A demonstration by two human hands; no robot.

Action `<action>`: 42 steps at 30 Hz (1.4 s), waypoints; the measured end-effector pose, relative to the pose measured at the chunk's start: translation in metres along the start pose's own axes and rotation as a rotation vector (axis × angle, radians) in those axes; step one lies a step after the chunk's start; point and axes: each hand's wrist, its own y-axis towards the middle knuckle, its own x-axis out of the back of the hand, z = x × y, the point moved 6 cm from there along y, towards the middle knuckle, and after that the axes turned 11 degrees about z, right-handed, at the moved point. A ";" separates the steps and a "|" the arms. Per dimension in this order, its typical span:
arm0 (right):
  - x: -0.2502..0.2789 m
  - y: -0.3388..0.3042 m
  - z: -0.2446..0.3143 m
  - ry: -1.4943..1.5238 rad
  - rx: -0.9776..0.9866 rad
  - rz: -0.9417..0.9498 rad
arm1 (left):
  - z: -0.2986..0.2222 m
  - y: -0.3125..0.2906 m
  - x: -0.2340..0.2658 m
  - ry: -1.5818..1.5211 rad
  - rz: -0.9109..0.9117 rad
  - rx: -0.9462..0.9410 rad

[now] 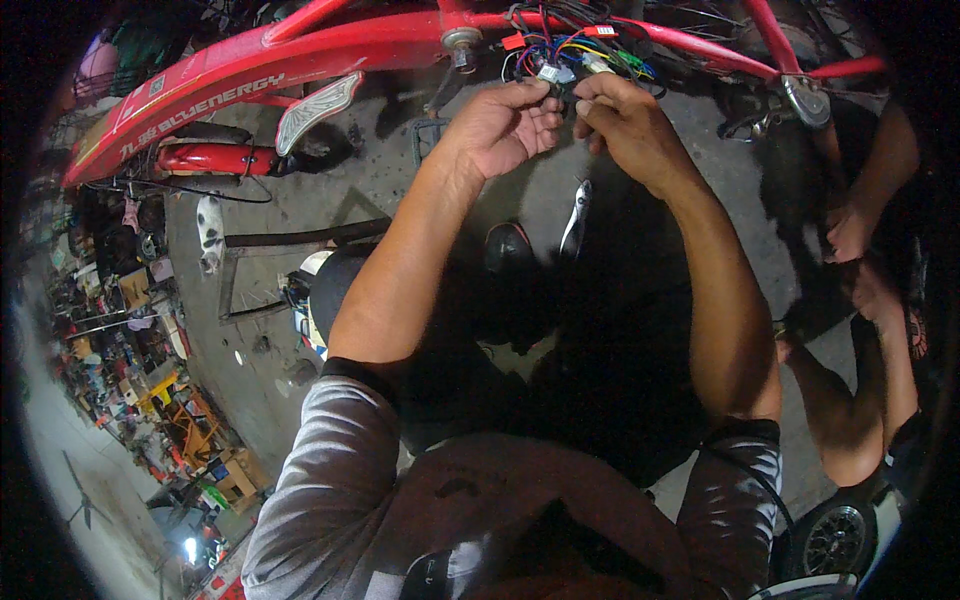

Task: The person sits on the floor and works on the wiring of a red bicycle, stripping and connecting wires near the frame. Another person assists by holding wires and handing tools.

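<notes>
Both my hands are raised to a bundle of coloured wires point(570, 45) hanging from a red bike frame point(350, 52). With thumb and fingertips pinched, my left hand point(508, 128) holds a small pale wire connector point(548, 73). Close beside it, my right hand point(640, 132) has its fingers pinched together just below the bundle; what lies between them is too small to make out. A white plug point(594, 62) shows right above the right fingers, and red connectors point(513, 41) sit higher among the wires. Below the hands, pliers point(577, 215) with pale handles appear against the dark floor.
A metal footrest point(318, 112) and a red cylindrical part point(215, 158) are at the left. A spotted cat point(210, 232) lies near a metal frame point(228, 280). Cluttered tools and boxes point(235, 475) line the left. Another person's hands point(850, 235) and legs are at the right, near a wheel point(838, 540).
</notes>
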 end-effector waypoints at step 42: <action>-0.003 0.006 -0.020 -0.107 -0.023 0.069 | 0.004 0.003 0.009 0.149 0.097 -0.068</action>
